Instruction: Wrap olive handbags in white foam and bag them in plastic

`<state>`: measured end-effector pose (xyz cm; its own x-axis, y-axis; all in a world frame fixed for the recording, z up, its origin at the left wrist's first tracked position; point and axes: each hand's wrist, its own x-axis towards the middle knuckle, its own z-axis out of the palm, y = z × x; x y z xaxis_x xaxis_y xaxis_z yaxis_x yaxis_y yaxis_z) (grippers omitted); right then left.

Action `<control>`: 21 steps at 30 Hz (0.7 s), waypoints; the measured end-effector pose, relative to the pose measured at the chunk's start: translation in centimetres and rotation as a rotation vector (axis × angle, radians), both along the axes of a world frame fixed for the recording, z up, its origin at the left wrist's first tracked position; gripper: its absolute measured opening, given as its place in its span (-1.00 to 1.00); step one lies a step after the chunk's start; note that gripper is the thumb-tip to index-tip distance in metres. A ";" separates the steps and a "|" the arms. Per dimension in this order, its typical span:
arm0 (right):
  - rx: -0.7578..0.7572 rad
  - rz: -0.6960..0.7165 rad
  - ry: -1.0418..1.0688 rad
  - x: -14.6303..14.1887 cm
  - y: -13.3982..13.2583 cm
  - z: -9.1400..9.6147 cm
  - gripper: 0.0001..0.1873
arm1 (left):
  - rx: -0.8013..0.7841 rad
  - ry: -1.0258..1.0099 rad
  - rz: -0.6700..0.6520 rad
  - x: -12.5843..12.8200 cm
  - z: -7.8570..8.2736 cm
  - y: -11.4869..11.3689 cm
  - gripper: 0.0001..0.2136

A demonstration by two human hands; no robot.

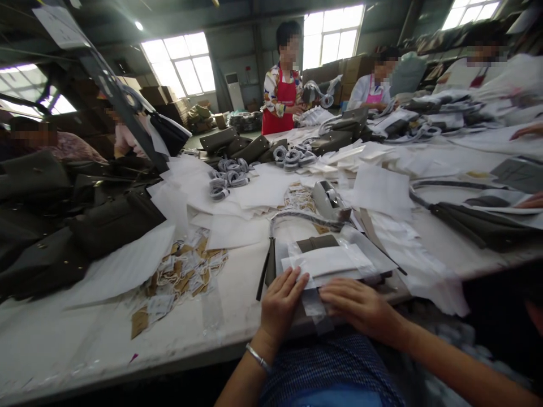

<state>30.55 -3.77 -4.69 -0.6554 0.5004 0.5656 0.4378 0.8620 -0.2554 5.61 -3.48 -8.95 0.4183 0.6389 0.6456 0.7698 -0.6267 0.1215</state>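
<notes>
My left hand (280,302) lies flat with fingers stretched out on the near edge of a dark bag part wrapped in white paper (328,261). My right hand (358,305) rests flat beside it, fingers extended, pressing a strip of clear tape (314,308) over the paper's edge. A silver bracelet (258,358) circles my left wrist. The wrapped piece sits at the near edge of the long white table (237,288), and a dark strap (263,270) lies along its left side.
A tape dispenser (330,200) stands just beyond the wrapped piece. Loose paper tags (182,274) are scattered to the left, dark bags (76,226) piled at far left, coiled straps (229,178) and paper sheets mid-table. Other people work at the far end and sides.
</notes>
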 end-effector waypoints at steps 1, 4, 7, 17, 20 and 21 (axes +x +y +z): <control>0.035 0.032 -0.050 0.5 -1.5 -0.9 -0.59 | -0.009 -0.002 -0.002 0.0 0.1 0.0 -0.53; 0.074 0.033 -0.199 1.0 -3.7 -3.7 -0.55 | -0.038 -0.002 -0.012 0.0 0.3 -0.1 -0.52; 0.085 -0.032 -0.158 0.2 -3.1 -5.7 -0.56 | -0.044 0.004 -0.014 0.0 0.4 -0.1 -0.53; -0.003 -0.015 0.148 -3.9 -4.3 -4.4 -0.76 | -0.024 0.000 0.003 0.0 0.1 -0.1 -0.54; -0.030 -0.014 0.140 -3.8 -5.5 -3.9 -0.70 | -0.028 0.004 -0.002 0.0 0.1 -0.2 -0.54; -0.032 -0.015 0.135 -3.7 -5.7 -3.8 -0.69 | -0.030 0.008 -0.004 0.0 0.1 -0.2 -0.54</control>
